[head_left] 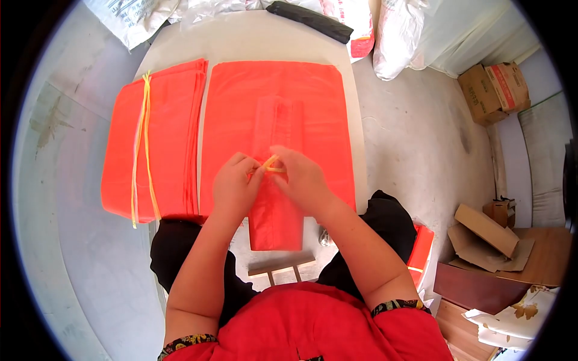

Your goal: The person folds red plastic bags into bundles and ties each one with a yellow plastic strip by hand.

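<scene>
Red shirt (313, 325) up close, with two bare arms reaching over the near edge of the table (180, 45); out past them there's a long folded red bundle (277, 231), lying on a flat stack of red sheets (232, 102), with its near end poking out past the table's near edge. Both hands meet over the middle of it; left hand (235, 183) has thumb and finger pinched together on a yellow string (270, 161), right hand (301, 180) is pinching it too, though it's blurry, so I can't tell exactly how those fingers sit; can't see whether the string goes all the way round underneath either.

For the string work itself, I'd take up the slack evenly from both sides, so the crossing sits centred on the bundle; snug is good, but yank it and thin slippery stuff like this will probably bunch up; a wrist resting lightly on the folds should stop them springing open; I'd also mind that overhanging end, since a bumped knee could shift the lot. Spare strings (146, 126) lie across the red pile (171, 114) by the table's left edge, handy for the left hand; black roll (310, 22) at the far right corner looks well out of the way.
</scene>
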Action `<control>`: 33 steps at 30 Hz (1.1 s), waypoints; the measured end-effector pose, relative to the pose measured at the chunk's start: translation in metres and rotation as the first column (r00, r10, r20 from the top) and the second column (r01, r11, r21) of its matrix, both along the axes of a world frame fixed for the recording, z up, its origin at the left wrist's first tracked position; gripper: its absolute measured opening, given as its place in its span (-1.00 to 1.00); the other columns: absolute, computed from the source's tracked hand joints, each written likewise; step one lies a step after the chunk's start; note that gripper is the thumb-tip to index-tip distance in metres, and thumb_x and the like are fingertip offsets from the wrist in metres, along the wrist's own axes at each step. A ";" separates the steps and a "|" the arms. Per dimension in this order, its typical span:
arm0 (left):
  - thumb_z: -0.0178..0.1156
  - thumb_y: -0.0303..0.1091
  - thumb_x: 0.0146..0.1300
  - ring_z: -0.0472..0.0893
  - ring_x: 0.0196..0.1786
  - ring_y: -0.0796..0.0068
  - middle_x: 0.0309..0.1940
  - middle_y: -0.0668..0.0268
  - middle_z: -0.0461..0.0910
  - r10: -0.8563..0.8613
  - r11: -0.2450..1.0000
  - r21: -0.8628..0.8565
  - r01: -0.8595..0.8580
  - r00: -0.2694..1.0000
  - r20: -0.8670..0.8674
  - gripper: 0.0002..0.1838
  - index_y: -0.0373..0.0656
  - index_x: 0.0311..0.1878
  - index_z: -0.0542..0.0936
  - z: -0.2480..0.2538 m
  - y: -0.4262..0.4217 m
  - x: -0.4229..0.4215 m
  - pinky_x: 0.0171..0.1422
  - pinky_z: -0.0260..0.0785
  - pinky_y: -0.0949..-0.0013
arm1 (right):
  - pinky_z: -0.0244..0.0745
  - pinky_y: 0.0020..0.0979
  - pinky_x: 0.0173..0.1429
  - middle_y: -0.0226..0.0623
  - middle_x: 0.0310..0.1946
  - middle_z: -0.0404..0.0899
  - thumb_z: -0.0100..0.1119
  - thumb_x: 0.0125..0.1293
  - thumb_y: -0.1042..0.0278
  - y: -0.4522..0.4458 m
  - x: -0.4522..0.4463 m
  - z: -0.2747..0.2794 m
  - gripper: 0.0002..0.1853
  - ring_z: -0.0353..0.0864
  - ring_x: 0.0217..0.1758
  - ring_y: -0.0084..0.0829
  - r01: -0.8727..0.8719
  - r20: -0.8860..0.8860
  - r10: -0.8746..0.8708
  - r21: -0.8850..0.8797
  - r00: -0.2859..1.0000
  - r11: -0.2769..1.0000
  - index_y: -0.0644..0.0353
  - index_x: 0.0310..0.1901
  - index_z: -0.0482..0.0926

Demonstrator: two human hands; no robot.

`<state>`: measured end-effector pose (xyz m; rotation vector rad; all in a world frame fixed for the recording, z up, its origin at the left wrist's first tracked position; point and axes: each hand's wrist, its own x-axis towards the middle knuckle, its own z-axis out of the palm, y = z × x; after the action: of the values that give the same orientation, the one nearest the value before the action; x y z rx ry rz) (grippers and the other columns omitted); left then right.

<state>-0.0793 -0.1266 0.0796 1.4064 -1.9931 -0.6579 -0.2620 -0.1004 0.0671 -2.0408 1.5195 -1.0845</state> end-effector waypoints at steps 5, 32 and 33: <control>0.44 -0.37 0.24 0.58 -0.10 0.18 -0.27 0.30 0.60 -0.038 0.976 -0.210 0.053 0.996 0.078 -0.90 -0.14 -0.28 0.71 0.002 -0.001 0.000 -0.09 0.46 0.17 | 0.62 -0.16 -0.07 -0.27 -0.13 0.59 0.29 0.27 0.52 0.000 0.001 -0.002 -0.66 0.65 -0.02 -0.18 -0.011 -0.158 -0.011 -0.137 0.987 0.991 0.08 0.09 0.68; 0.22 -0.52 0.37 0.64 -0.05 -0.06 -0.17 0.05 0.64 0.031 0.998 0.060 -0.034 0.998 0.055 -0.92 -0.24 -0.13 0.54 -0.023 -0.008 0.013 0.00 0.50 -0.01 | 0.56 -0.24 0.00 -0.24 -0.18 0.63 0.39 0.35 0.38 -0.003 -0.011 -0.017 -0.88 0.61 -0.01 -0.20 0.110 0.155 -0.130 0.134 0.979 0.985 0.24 -0.21 0.79; 0.22 -0.51 0.37 0.64 -0.05 -0.06 -0.17 0.05 0.64 0.029 0.998 0.051 -0.033 0.997 0.073 -0.92 -0.24 -0.12 0.53 -0.023 -0.008 0.013 0.00 0.49 -0.01 | 0.55 -0.24 -0.01 -0.24 -0.18 0.63 0.40 0.34 0.38 -0.004 -0.012 -0.018 -0.88 0.61 -0.02 -0.21 0.107 0.193 -0.142 0.181 0.971 0.978 0.26 -0.22 0.79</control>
<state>-0.0659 -0.1349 0.0564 1.5082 -2.0188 -0.6581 -0.2743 -0.1040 0.0495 -1.6845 1.5920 -1.1320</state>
